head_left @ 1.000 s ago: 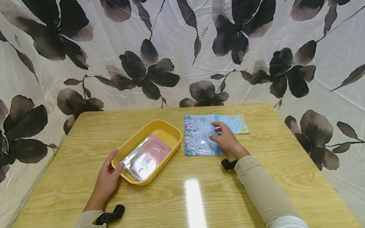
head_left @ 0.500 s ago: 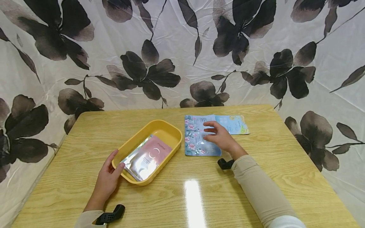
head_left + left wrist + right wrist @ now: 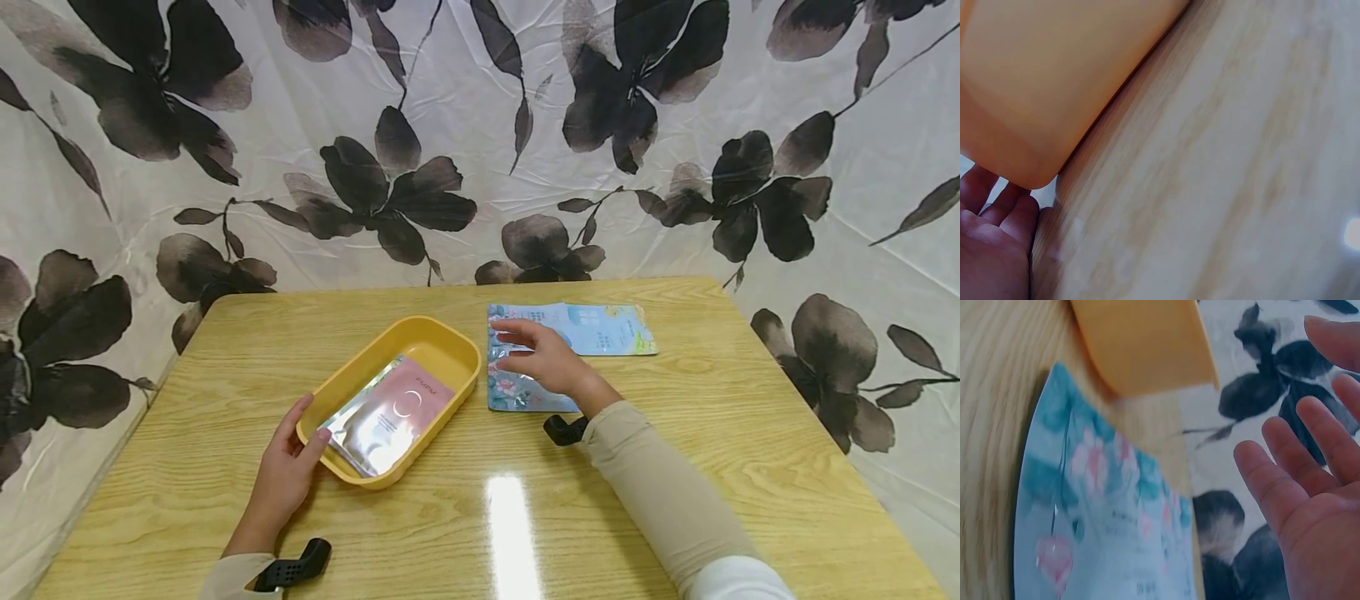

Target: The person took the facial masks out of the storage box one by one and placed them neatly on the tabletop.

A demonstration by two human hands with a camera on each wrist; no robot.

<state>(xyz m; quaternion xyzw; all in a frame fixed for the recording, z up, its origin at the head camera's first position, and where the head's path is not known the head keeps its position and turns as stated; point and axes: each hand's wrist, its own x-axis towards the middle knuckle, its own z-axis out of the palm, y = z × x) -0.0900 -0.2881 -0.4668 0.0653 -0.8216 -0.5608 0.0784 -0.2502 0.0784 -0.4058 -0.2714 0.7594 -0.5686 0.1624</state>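
Note:
In the head view my left hand (image 3: 283, 471) holds the near left end of a yellow plastic bin (image 3: 341, 379), thumb over the rim and fingers along the outside. The left wrist view shows those fingers (image 3: 1007, 206) against the bin's corner. Inside lie a pink and silver sachet (image 3: 408, 404) and part of a second one beneath it. To the right, my right hand (image 3: 551, 358) hovers over blue floral sachets (image 3: 536, 396), partly covering them. Its fingers are spread and hold nothing; the right wrist view shows the palm (image 3: 1329, 537) beside a floral sachet (image 3: 1104, 506).
A light blue sachet with a yellow-green corner (image 3: 611, 329) lies at the back, beside the floral ones. The wooden table (image 3: 420, 542) ends at the back against a white cloth with dark flowers (image 3: 517, 125). Black wrist cameras (image 3: 296, 567) sit on both wrists.
My right hand has moved left across the blue floral sachets, uncovering more of the light blue one. The left hand and the bin have stayed in place.

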